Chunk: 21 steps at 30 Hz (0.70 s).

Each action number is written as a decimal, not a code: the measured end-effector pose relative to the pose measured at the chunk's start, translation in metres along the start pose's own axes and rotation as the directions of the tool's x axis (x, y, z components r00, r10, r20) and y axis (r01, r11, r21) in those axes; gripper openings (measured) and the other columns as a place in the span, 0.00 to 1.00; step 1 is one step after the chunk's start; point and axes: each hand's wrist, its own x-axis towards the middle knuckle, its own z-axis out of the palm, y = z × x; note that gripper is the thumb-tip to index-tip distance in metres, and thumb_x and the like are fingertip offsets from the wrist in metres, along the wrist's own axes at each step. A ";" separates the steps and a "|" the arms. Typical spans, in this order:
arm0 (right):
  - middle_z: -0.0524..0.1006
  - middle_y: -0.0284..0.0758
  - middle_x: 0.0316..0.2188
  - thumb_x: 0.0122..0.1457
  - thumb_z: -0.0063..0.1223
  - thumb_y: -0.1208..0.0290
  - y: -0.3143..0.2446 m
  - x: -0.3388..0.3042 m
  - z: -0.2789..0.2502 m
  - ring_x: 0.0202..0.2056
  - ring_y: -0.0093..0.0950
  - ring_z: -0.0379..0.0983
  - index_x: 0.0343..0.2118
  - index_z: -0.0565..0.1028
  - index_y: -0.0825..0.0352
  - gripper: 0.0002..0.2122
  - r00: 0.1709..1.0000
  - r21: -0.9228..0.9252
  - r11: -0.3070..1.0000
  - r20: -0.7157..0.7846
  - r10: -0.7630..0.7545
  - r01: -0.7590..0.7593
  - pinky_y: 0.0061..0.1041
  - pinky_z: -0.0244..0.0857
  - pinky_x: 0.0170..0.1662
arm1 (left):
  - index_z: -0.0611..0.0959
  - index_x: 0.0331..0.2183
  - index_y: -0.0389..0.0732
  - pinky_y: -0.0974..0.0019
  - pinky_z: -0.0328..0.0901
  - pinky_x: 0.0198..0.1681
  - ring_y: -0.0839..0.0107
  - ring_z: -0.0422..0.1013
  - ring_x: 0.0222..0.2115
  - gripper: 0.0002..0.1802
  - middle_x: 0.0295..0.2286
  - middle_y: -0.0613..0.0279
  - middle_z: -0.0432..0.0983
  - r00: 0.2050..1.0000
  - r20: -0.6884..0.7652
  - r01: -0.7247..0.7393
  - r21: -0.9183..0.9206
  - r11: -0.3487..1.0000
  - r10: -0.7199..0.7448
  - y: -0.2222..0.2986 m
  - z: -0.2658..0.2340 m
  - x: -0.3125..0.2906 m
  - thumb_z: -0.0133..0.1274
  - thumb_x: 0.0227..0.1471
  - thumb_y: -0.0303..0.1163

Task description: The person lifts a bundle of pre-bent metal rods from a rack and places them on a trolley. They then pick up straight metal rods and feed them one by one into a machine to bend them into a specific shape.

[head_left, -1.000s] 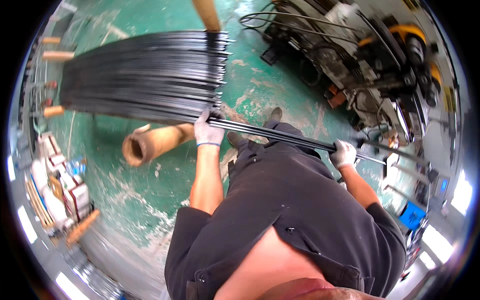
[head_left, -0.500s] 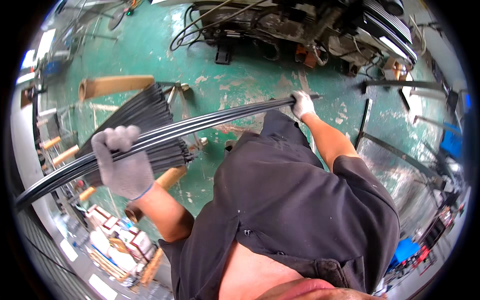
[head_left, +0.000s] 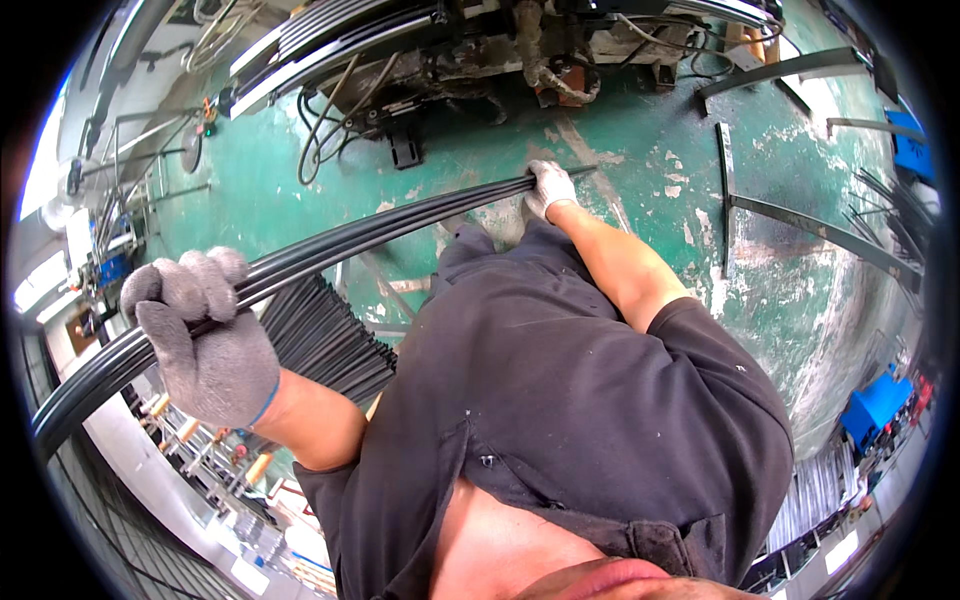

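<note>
A bundle of long, thin black strips [head_left: 390,222] stretches across in front of me, from the far left to just past my right hand. My left hand [head_left: 205,335], in a grey work glove, is wrapped round the bundle with the fingers curled over it. Farther along, my right hand [head_left: 549,189] in a pale glove grips it close to its right end, where a short tip sticks out. Below the bundle, beside my left forearm, a large stack of similar black strips [head_left: 325,340] is partly hidden by my arm and body.
A dark machine [head_left: 470,75] with hanging cables [head_left: 325,135] stands across the far side. Metal frame bars [head_left: 800,230] stand on the worn green floor [head_left: 650,150] at the right. A blue bin [head_left: 876,408] sits at the lower right, and racks [head_left: 185,430] line the left.
My view has swung round to the left, so the stack sits lower and the machine looks nearer. Both hands keep hold of the bundle, which has moved away from the stack.
</note>
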 end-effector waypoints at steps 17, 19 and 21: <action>0.77 0.49 0.49 0.56 0.48 0.86 -0.115 0.041 -0.187 0.55 0.48 0.74 0.51 0.70 0.73 0.18 0.845 0.612 -0.672 0.013 0.535 0.417 0.58 0.69 0.63 | 0.78 0.43 0.36 0.42 0.61 0.64 0.62 0.74 0.38 0.14 0.34 0.61 0.76 0.924 -0.021 0.319 -0.509 0.799 -0.383 -0.114 -0.175 0.152 0.57 0.64 0.38; 0.78 0.47 0.51 0.61 0.48 0.84 -0.133 0.054 -0.197 0.56 0.46 0.75 0.53 0.71 0.74 0.16 0.811 0.729 -0.522 -0.077 0.580 0.443 0.50 0.67 0.66 | 0.78 0.43 0.35 0.42 0.61 0.63 0.61 0.74 0.39 0.16 0.35 0.59 0.76 0.942 0.053 0.303 -0.560 0.771 -0.332 -0.116 -0.197 0.185 0.58 0.64 0.39; 0.79 0.46 0.51 0.67 0.49 0.83 -0.181 0.060 -0.210 0.56 0.44 0.75 0.54 0.71 0.75 0.14 0.770 0.805 -0.379 -0.144 0.622 0.457 0.46 0.67 0.66 | 0.78 0.45 0.30 0.44 0.61 0.65 0.55 0.73 0.42 0.17 0.40 0.53 0.77 0.949 0.134 0.305 -0.618 0.725 -0.285 -0.113 -0.223 0.208 0.57 0.64 0.35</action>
